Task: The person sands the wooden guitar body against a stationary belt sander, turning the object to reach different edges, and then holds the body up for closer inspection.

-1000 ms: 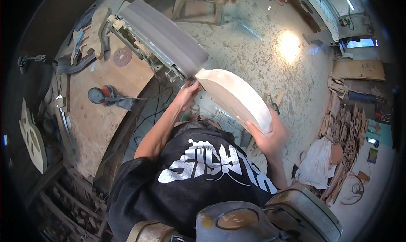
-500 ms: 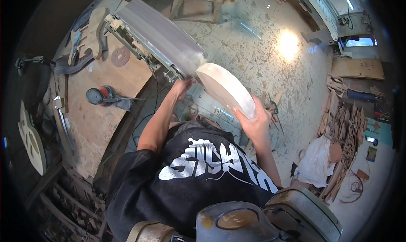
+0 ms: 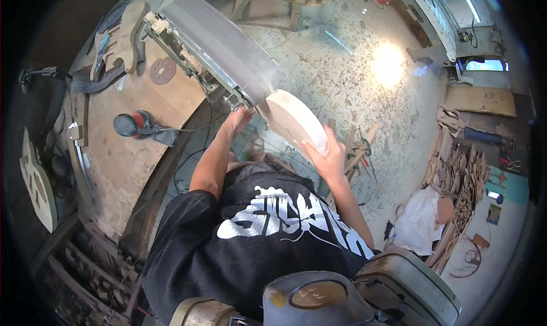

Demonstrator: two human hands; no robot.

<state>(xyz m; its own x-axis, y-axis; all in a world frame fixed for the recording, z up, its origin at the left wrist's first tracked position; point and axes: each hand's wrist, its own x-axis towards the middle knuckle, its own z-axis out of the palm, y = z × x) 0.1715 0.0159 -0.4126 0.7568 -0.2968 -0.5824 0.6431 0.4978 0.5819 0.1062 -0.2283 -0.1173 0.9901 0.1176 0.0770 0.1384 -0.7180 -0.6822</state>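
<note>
A thick, pale wooden blank with a rounded edge is tilted, its far end against the lower end of a belt sander's grey belt. My right hand is closed around the near end of the blank, thumb on the face and fingers over the edge. At the blank's far left side, just below the metal knob of the sander, my left hand has its fingers curled in at the wood. Its fingertips are partly hidden. Pale dust hazes the place where wood and belt meet.
On the left stands a wooden workbench with an orbital sander, a perforated sanding disc and shaped wooden parts. Clamps and wood strips lie to the right. A pile of offcuts lines the right side.
The blank has shifted left along the belt's end, and my right hand has moved left with it. My left hand has moved slightly left.
</note>
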